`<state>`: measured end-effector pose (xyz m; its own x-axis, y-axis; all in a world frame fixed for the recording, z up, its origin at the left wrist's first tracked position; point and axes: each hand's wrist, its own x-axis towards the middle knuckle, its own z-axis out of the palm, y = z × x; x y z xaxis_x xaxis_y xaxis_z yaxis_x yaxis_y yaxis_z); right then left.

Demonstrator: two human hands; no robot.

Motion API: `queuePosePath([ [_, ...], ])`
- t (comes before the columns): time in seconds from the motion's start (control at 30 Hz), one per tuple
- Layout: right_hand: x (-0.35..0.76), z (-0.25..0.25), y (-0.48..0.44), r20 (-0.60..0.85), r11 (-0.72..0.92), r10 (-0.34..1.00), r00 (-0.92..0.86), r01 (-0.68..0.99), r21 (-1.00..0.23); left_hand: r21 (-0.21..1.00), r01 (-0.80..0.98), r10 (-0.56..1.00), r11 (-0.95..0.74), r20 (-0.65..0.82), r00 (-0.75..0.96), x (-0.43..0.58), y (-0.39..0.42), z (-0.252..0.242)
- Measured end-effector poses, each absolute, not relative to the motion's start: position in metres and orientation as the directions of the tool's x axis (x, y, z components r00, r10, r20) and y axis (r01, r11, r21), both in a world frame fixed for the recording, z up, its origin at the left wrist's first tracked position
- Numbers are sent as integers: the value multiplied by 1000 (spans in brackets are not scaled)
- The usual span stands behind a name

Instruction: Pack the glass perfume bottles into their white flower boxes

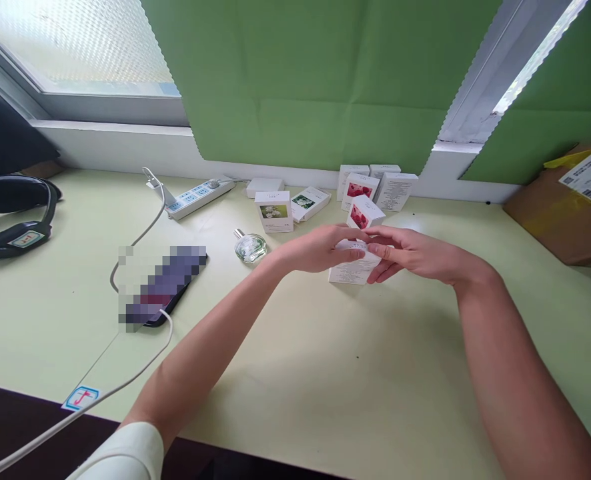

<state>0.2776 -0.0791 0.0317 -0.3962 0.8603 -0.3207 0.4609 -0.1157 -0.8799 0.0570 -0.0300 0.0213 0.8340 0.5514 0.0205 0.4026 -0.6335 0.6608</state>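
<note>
A small white box with printed text stands upright on the pale green table. My left hand reaches over its top from the left, the fingers bent against its upper part. From the right, my right hand has its thumb and fingers around the box's right side. The fingertips of both hands meet above it and hide its top. Just behind stands a white box with a red picture. Further back are several similar boxes, among them another with a red picture.
Left of the hands lie a glass bottle, a box with a green picture, a flat box, a power strip and a phone with a white cable. A cardboard box sits at the right, black headgear at the left.
</note>
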Motion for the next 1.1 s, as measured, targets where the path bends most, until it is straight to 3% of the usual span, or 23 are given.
queuePosePath([
  [0.23,272,32,-83,-269,-22,916,-299,630,-777,541,347,478,-766,119,870,56,-30,20],
  [0.6,281,36,-83,-205,97,905,-372,652,-752,610,327,485,-722,109,868,55,-26,19],
  [0.87,280,37,-83,-245,22,890,-386,571,-821,713,337,497,-615,20,867,52,-23,22],
  [1.1,276,35,-83,-258,12,893,-368,594,-805,769,375,535,-519,-50,843,51,-24,22],
])
